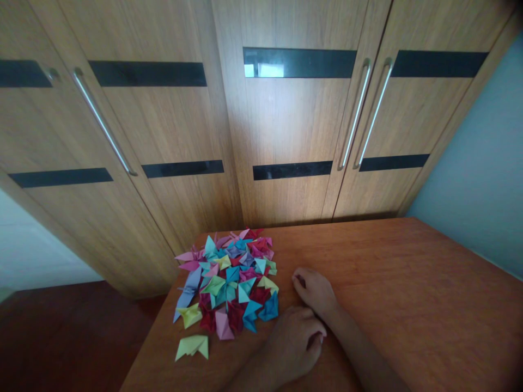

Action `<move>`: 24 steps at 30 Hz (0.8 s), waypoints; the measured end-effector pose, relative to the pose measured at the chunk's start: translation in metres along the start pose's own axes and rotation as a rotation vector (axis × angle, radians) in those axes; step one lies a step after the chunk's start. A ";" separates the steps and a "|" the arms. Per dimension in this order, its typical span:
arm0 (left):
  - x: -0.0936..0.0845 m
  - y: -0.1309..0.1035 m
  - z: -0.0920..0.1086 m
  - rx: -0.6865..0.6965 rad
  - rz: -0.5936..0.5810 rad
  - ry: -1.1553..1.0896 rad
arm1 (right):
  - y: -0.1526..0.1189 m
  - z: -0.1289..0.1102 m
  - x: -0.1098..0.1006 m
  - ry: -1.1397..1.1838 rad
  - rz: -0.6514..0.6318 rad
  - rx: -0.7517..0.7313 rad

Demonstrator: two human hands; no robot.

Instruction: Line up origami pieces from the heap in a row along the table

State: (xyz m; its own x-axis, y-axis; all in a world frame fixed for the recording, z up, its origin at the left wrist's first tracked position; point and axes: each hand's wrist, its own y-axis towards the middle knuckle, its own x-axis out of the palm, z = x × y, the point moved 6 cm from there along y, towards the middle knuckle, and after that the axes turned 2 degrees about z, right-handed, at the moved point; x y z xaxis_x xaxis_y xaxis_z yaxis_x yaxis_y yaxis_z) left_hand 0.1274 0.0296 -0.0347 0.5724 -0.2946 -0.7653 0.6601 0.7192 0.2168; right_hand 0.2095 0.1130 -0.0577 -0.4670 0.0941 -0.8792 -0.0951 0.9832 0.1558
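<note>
My left hand [295, 343] rests on the wooden table [408, 305] with its fingers curled under, and nothing shows in it. My right hand [314, 291] lies just beyond it, fingers bent down onto the tabletop; a small dark bit shows at its fingertips, too small to tell what it is. Just left of both hands lies a pile of folded coloured paper pieces [231, 280] in pink, teal, green, red and purple. One light green folded piece [193, 346] sits apart at the near left of the pile.
A wall of wooden wardrobe doors [286, 120] with long metal handles stands right behind the table. The table's left edge drops to a dark reddish floor [69, 337]. A pale blue wall [482, 179] borders the right side.
</note>
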 end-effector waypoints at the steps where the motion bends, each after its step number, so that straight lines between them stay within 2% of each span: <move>1: 0.000 0.000 0.000 0.000 -0.004 0.002 | 0.000 0.000 0.000 -0.001 0.003 -0.004; 8: 0.000 -0.001 0.003 0.024 0.000 0.026 | 0.000 0.001 0.000 0.013 0.018 -0.016; 12: -0.009 -0.004 0.001 0.038 -0.025 0.176 | -0.001 -0.001 -0.002 0.017 0.028 -0.027; 14: -0.021 -0.007 -0.003 -0.002 -0.027 0.295 | -0.001 -0.002 -0.003 0.019 0.037 -0.034; 20: -0.077 -0.027 -0.017 -0.191 0.097 0.515 | -0.001 -0.003 -0.005 -0.008 0.022 -0.024; 24: -0.089 -0.046 -0.022 -0.240 0.083 0.613 | -0.002 -0.004 -0.007 -0.008 0.001 -0.012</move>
State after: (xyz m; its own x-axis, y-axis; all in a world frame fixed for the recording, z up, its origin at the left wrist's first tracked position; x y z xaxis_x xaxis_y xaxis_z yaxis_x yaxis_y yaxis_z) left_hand 0.0360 0.0364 0.0101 0.1890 0.1286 -0.9735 0.4585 0.8651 0.2033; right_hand 0.2092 0.1095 -0.0499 -0.4603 0.0966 -0.8825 -0.1049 0.9812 0.1621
